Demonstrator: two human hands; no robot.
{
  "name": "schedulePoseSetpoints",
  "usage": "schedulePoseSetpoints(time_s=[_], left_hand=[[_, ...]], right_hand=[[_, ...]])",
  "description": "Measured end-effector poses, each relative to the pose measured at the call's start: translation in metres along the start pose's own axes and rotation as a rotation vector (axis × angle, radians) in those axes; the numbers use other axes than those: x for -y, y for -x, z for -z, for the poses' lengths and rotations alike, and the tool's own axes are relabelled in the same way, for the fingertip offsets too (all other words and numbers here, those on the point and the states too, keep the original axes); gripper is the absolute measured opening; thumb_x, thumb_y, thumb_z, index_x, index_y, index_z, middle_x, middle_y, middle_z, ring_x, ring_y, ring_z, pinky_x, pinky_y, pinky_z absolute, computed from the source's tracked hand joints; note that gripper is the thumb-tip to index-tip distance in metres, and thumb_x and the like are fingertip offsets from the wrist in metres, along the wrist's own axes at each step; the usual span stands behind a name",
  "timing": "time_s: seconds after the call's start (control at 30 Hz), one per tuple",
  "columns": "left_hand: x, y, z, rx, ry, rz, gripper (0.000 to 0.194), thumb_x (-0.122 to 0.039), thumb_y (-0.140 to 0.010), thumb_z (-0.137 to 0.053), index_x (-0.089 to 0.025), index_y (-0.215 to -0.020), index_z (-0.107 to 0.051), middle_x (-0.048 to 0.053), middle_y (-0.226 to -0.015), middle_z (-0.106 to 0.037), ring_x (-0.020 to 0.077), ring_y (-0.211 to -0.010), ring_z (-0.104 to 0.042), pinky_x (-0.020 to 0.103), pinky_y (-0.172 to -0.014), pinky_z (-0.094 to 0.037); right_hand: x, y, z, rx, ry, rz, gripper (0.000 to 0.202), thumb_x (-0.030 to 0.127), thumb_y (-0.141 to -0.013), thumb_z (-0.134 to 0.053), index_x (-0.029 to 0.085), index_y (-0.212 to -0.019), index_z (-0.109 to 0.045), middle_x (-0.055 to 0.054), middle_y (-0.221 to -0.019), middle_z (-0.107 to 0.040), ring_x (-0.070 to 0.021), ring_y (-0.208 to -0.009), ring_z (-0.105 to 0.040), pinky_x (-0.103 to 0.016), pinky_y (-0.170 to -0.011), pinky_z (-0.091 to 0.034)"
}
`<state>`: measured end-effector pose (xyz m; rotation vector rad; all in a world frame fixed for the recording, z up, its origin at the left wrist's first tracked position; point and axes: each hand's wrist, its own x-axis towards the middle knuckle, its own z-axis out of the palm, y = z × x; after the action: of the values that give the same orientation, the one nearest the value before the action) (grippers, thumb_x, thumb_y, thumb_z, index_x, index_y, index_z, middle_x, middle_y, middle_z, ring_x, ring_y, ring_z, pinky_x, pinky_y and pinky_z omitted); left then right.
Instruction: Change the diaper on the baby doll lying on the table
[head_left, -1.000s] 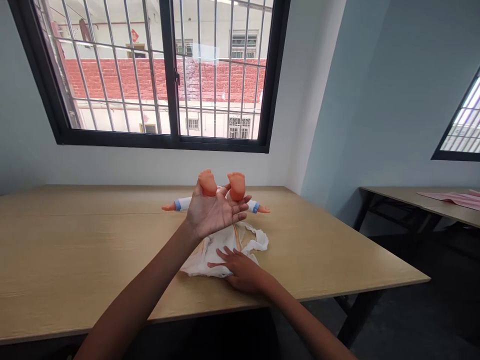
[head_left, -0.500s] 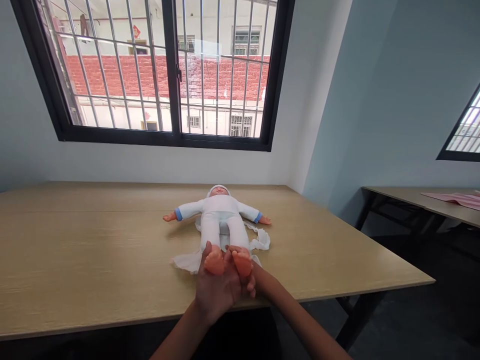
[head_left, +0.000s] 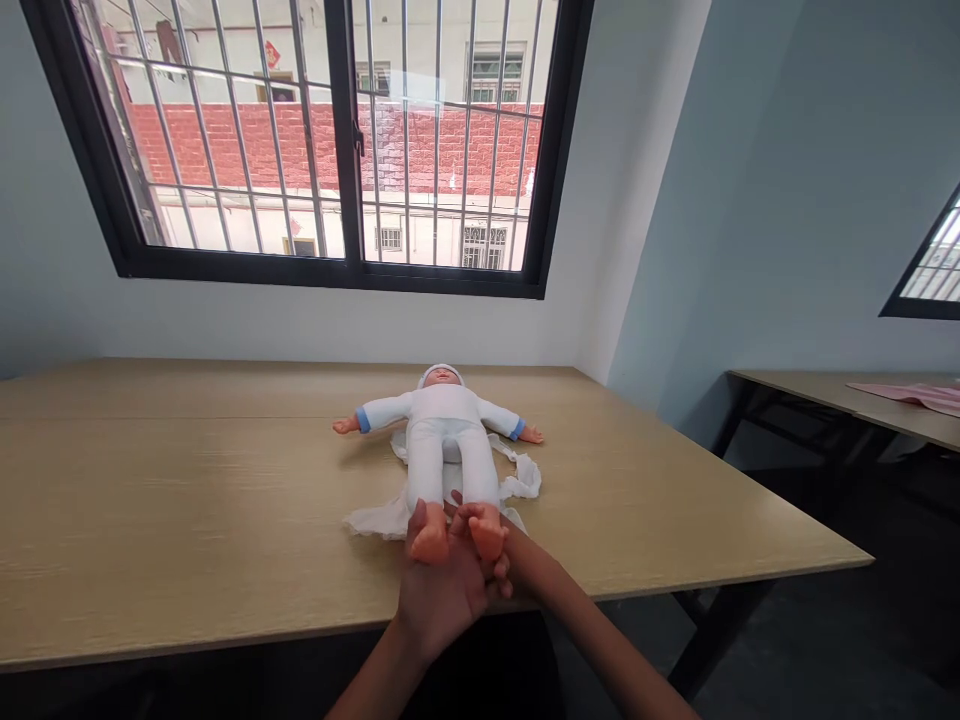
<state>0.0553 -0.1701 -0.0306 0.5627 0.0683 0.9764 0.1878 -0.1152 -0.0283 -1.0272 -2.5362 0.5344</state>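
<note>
A baby doll [head_left: 448, 405] in a white suit with blue cuffs lies on its back on the wooden table, arms spread, bare feet toward me. My left hand [head_left: 441, 592] comes from below, palm up, with its thumb beside one foot and its fingers curled around the feet. The other doll foot [head_left: 487, 538] rests among fingers. My right hand [head_left: 514, 548] reaches in from the right behind that foot; most of its fingers are hidden. Crumpled white cloth [head_left: 379, 521] lies beneath the doll's legs and sticks out at both sides.
The table's [head_left: 225, 500] front edge runs just below my hands. Behind it stands a wall with a barred, dark-framed window [head_left: 345, 270]. Another table [head_left: 795, 385] at the right carries a pink cloth [head_left: 907, 394].
The doll's feet and my left hand have shifted slightly down toward me, and the nearer-left foot has turned outward. My left thumb now sits lower along the leg.
</note>
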Motion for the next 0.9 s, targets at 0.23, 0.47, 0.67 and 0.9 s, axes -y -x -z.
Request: schedulePoseSetpoints(time_s=[0.23,0.47,0.67,0.9], left_hand=[[0.011,0.016,0.013,0.005,0.065,0.045,0.048,-0.065,-0.083,-0.057,-0.027,-0.111,-0.069,0.01,-0.118,-0.068,0.0213,-0.086,-0.064,0.037,-0.079,-0.049],[0.014,0.04,0.021,-0.043,0.072,0.062,0.062,-0.073,-0.086,-0.043,-0.03,-0.124,-0.066,0.011,-0.131,-0.063,0.0257,-0.101,-0.065,0.042,-0.088,-0.048],[0.023,0.068,0.003,-0.091,-0.004,0.073,0.059,-0.074,-0.083,-0.047,-0.037,-0.127,-0.063,0.01,-0.138,-0.059,0.0306,-0.108,-0.064,0.047,-0.094,-0.044],[-0.044,0.064,-0.027,-0.433,-0.843,-0.307,0.039,-0.056,-0.079,-0.067,-0.023,-0.099,-0.071,0.008,-0.099,-0.07,0.0264,-0.088,-0.064,0.038,-0.083,-0.048]], right_hand=[[-0.007,0.027,-0.007,0.036,0.251,0.096,0.058,0.029,-0.087,-0.056,0.032,-0.144,-0.046,-0.007,-0.153,-0.043,-0.032,-0.145,-0.03,-0.062,-0.12,-0.007],[-0.012,0.069,-0.013,-0.247,0.265,-0.033,0.044,0.028,-0.098,-0.039,0.027,-0.141,-0.05,-0.009,-0.15,-0.047,-0.0311,-0.144,-0.034,-0.065,-0.116,-0.023],[-0.02,0.072,-0.01,-0.51,0.087,-0.139,0.031,0.029,-0.097,-0.04,0.024,-0.113,-0.066,-0.01,-0.116,-0.069,-0.0252,-0.113,-0.062,-0.048,-0.103,-0.046],[-0.044,0.041,-0.005,-0.514,0.147,-0.281,0.041,0.034,-0.097,-0.038,0.015,-0.128,-0.058,-0.017,-0.126,-0.063,-0.0292,-0.12,-0.058,-0.048,-0.105,-0.044]])
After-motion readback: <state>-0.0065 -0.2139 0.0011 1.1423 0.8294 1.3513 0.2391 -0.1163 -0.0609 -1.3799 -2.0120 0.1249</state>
